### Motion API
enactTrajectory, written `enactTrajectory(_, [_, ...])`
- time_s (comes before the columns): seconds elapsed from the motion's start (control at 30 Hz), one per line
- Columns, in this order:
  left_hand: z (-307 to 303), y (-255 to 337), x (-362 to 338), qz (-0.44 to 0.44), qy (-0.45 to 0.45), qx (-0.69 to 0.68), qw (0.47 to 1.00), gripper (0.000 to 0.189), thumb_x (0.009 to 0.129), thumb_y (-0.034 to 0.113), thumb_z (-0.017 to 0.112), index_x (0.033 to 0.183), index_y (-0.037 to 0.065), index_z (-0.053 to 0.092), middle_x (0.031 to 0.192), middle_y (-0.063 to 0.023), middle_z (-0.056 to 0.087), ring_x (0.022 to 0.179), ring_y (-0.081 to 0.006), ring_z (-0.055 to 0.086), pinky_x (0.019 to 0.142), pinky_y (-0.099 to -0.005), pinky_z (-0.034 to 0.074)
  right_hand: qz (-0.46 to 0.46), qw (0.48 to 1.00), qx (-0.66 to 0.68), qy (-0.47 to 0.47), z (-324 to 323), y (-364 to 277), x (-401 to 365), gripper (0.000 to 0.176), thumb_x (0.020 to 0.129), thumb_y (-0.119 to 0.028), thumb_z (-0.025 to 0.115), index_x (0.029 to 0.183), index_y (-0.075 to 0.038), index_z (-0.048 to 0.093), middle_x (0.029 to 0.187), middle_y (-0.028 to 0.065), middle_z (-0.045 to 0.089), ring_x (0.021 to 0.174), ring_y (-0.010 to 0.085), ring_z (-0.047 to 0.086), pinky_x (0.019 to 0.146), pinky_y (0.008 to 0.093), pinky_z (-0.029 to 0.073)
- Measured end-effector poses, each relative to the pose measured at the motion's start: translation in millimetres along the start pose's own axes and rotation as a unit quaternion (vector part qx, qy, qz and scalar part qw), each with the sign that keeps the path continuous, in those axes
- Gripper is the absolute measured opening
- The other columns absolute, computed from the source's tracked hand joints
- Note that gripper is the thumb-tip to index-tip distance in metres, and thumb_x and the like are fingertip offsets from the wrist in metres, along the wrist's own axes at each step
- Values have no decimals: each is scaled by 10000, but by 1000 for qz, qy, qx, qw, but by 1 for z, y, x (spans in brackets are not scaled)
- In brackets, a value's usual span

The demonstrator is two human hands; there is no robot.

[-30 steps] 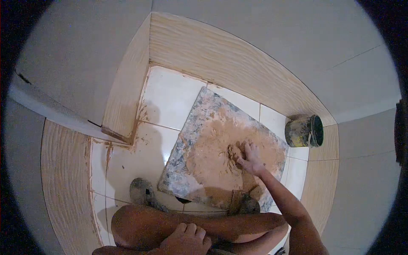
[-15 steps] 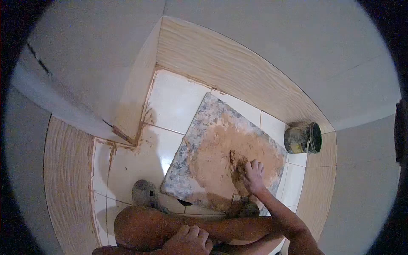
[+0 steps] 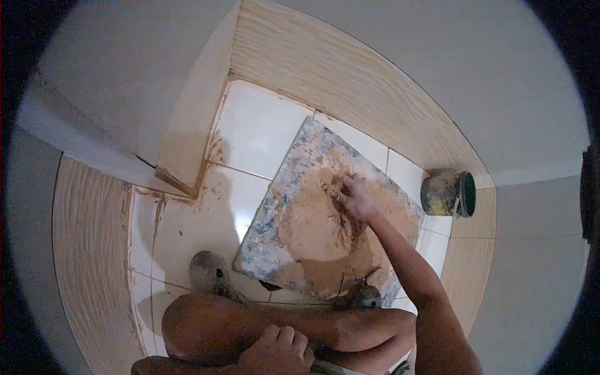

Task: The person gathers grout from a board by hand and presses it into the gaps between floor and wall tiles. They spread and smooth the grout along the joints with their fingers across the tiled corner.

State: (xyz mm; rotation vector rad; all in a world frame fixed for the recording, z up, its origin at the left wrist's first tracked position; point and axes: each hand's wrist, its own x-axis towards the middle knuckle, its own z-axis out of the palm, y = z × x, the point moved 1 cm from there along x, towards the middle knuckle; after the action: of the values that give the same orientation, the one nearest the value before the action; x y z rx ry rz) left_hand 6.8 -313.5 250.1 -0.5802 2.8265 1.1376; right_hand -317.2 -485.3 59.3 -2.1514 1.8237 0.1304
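My right hand [image 3: 355, 199] reaches down into a heap of reddish-brown powder [image 3: 312, 219], damp and clumped in places. Its fingers are bent together in the mix near the middle of the heap; their tips are partly hidden. The powder lies spread over a speckled, stained square board [image 3: 262, 228] set at an angle on the floor. A darker patch and a groove show in the powder below my hand. My left hand [image 3: 278, 355] rests on my bent leg, with its fingers curled and nothing visible in them.
A dirty bucket [image 3: 440, 195] lies on its side by the right wall. A brown-stained tool with a thin metal end [image 3: 172, 181] leans at the left wall corner. My shoes [image 3: 209, 275] touch or nearly touch the board's near edge. White floor tiles [image 3: 256, 134] carry brown smears.
My right hand has moved up and left across the board, from the right side of the groove to its upper end, and its fingers have bent in. The left hand stays on the leg.
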Motion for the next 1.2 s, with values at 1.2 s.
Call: enactTrajectory(1.2, [3,-3,3,-8,-10,20,1000,245,824,210,540,933,16,642,942,-166,574,895,-278,526,812,-402,406,-68,957,-279,-48,-60,-30,152,615,817,-273,603,1363,-182,335,819,189,656,815,331,648,658,441,491])
